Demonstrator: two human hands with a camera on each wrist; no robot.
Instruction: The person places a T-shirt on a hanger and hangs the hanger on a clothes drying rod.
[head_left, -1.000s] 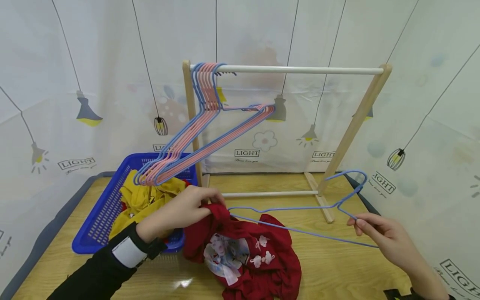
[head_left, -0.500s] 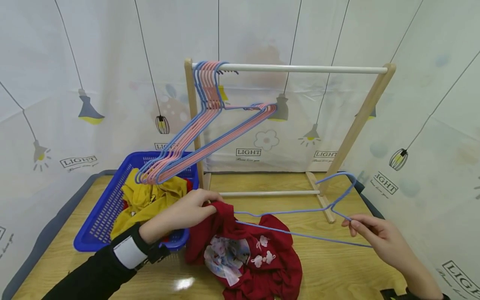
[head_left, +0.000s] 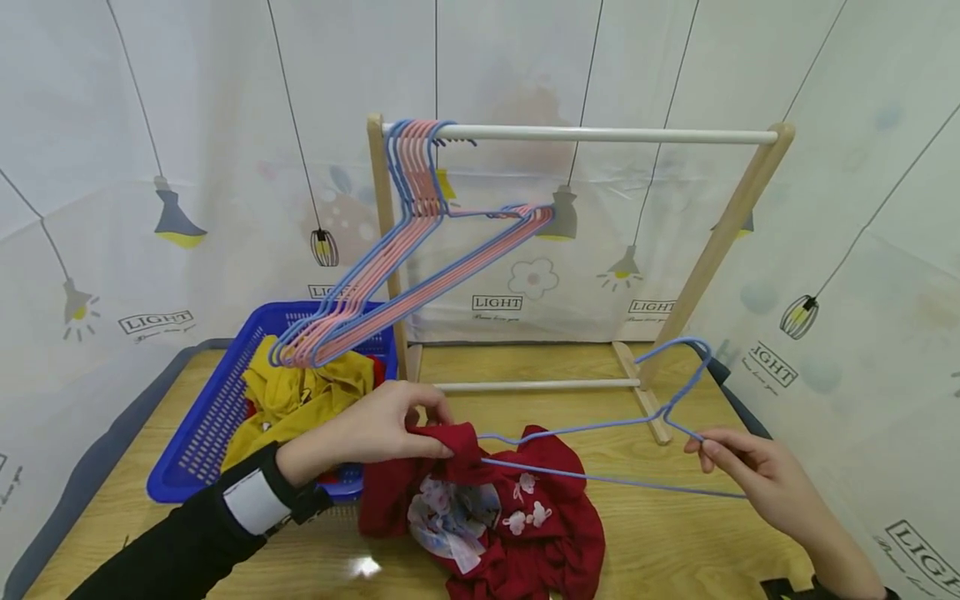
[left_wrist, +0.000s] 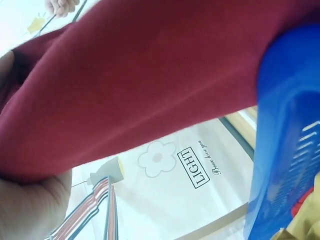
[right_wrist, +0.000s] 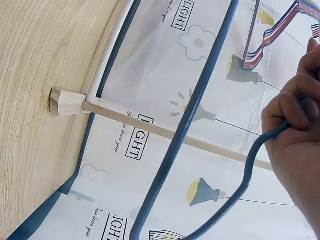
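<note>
A red printed garment [head_left: 555,517] lies bunched on the table, its upper left part lifted. My left hand [head_left: 390,422] pinches that cloth between thumb and fingers. In the left wrist view the red cloth [left_wrist: 150,75] stretches across most of the picture and covers the fingertips. My right hand [head_left: 750,471] grips a blue wire hanger [head_left: 600,427] by its right shoulder, hook up and leaning right. The hanger's left end is hidden inside the red cloth beside my left fingers. From the right wrist, the fingers [right_wrist: 292,112] curl round the blue wire.
A blue basket [head_left: 187,442] with a yellow garment [head_left: 300,400] stands at the left. Behind is a wooden rack with a white rail [head_left: 600,133]. Several pink and blue hangers [head_left: 375,275] hang at its left end, jutting out over the basket.
The left hand has drawn the red cloth slightly rightward, further over the hanger's left end. The right hand and hanger have shifted a little left.
</note>
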